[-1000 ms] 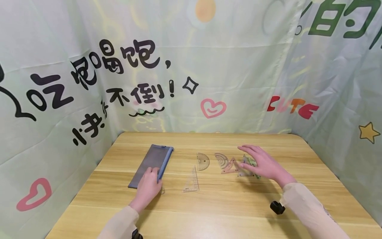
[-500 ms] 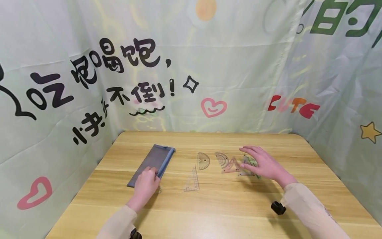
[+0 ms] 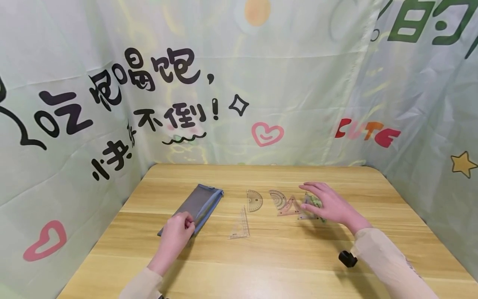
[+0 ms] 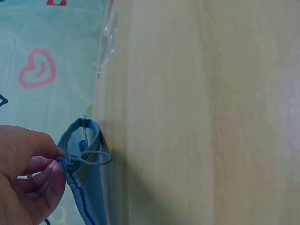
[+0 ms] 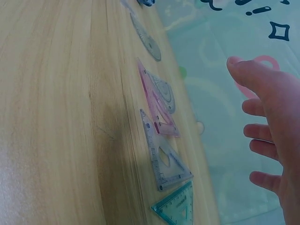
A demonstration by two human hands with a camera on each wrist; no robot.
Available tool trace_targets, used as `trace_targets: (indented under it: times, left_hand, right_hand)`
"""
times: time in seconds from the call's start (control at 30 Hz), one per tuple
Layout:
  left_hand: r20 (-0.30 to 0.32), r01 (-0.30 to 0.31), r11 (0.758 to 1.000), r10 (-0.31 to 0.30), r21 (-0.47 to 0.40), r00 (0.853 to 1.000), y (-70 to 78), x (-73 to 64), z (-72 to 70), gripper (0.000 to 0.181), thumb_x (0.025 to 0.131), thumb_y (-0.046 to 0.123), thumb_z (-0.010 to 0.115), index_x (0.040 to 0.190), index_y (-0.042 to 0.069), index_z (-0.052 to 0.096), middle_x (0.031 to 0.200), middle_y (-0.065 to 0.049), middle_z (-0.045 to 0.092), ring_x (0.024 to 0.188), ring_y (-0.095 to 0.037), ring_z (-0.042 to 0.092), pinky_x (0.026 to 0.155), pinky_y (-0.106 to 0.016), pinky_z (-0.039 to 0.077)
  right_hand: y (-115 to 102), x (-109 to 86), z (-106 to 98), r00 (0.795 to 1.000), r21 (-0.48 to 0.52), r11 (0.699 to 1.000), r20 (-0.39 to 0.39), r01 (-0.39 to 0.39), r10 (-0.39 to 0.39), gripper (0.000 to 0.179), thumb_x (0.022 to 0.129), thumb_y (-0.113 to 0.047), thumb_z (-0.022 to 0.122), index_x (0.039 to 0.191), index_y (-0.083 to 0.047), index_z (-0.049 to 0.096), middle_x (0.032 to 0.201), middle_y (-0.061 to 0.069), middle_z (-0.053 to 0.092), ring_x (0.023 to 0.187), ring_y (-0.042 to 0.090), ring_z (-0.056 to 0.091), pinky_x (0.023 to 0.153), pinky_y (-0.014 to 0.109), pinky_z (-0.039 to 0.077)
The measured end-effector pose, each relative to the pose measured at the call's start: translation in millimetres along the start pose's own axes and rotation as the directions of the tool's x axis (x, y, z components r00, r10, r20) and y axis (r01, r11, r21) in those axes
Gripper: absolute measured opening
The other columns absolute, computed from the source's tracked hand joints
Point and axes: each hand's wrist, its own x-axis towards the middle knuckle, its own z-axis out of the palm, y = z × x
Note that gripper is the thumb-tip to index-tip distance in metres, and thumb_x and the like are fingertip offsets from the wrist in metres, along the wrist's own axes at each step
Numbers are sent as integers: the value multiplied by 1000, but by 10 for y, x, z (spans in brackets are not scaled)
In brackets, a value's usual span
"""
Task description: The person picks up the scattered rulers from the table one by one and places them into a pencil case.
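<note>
Wooden table (image 3: 276,265), printed curtains (image 3: 306,87), blue pouch (image 3: 197,202)

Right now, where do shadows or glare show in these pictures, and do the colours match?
Head view: soft shadow below the bare right hand, pale sheen low on the light-brown wooden table; left wrist view: dimmer, bluish, with shadow beside the long, blue-trimmed zippered pouch; right wrist view: bluish too, pale glare at lower left.

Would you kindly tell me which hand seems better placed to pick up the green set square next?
Probably the right hand: it hovers near the green set square, holding nothing, while the left hand pinches the blue pouch.
</note>
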Motion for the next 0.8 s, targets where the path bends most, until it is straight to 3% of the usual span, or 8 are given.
trace_targets:
  times: [0.43, 0.8]
  left_hand:
    - [-7, 69, 995, -69, -69, 998, 17, -52, -126, 4, 81, 4, 71, 78, 6, 69, 69, -2, 65, 61, -8, 55, 53, -16, 46]
    - [-17, 110, 989, -113, -99, 993, -29, -61, -230, 4, 81, 5, 70, 79, 4, 68, 69, -3, 65, 60, -9, 54, 52, -16, 43]
  right_hand:
    - [20, 1, -19, 1000, 5, 1000, -1, -7, 7, 65, 91, -40, 68, 146, -11, 48, 149, 19, 45, 137, 41, 41, 108, 67, 39]
    - [156, -9, -12, 998, 57, 997, 28, -60, 59, 62, 94, -38, 65, 147, -11, 46, 150, 23, 43, 137, 47, 38, 108, 71, 36]
